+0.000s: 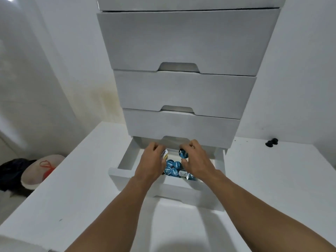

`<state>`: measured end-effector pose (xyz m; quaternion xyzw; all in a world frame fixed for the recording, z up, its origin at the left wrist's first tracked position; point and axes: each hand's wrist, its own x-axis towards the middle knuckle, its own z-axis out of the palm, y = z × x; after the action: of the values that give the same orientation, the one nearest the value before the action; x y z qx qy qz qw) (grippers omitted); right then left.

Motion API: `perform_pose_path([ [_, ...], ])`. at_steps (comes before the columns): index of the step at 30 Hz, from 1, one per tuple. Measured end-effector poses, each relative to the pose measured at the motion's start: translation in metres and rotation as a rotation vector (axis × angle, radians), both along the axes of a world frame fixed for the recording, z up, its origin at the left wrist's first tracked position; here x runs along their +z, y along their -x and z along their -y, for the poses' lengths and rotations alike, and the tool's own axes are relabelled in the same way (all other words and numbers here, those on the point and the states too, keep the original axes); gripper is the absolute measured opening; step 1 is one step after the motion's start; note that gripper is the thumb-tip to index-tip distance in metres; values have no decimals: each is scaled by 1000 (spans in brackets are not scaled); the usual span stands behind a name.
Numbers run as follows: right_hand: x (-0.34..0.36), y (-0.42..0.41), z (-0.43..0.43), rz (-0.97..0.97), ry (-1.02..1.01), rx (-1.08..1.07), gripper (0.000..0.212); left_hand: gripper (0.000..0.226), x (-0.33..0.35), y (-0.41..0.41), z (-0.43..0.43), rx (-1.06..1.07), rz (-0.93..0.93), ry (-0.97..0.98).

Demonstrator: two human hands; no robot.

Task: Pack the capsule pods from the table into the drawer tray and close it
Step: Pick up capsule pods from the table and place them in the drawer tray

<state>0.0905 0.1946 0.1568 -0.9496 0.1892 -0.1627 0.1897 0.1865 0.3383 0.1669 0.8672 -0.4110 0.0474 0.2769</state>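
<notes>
Your left hand [151, 160] has its grip clamped on a pale pod [164, 154], your right hand [197, 160] on a dark pod [183, 153], both above the blue pods [173, 169] piled in the open drawer tray [127, 160]

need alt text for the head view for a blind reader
Both hands reach into the open bottom drawer of a white drawer unit, the left hand holding a pale-labelled pod and the right hand pinching a blue-lidded pod above a pile of blue pods. The unit stands on a white table.
</notes>
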Motion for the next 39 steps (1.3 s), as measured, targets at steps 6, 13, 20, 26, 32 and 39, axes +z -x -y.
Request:
perform_pose_path([
  [6,-38,-29,22,-51,-26,-24,46,42,-37,-45,29,-69,-56,-73],
  [13,-74,-63,36,-135,-173,-166,40,46,-77,-88,57,-116,-189,-111],
  [20,-99,-87,48,-216,-211,-190,45,44,-113,-109,84,-219,-127,-112],
  [26,-113,-93,55,-216,-259,-225,45,47,-127,-114,101,-216,-141,-169],
  [32,-120,-100,58,-159,-306,-221,19,46,-132,-119,105,-237,-121,-185],
  [39,-127,-105,69,-205,-298,-216,25,32,-141,-126,115,-277,-76,-243],
])
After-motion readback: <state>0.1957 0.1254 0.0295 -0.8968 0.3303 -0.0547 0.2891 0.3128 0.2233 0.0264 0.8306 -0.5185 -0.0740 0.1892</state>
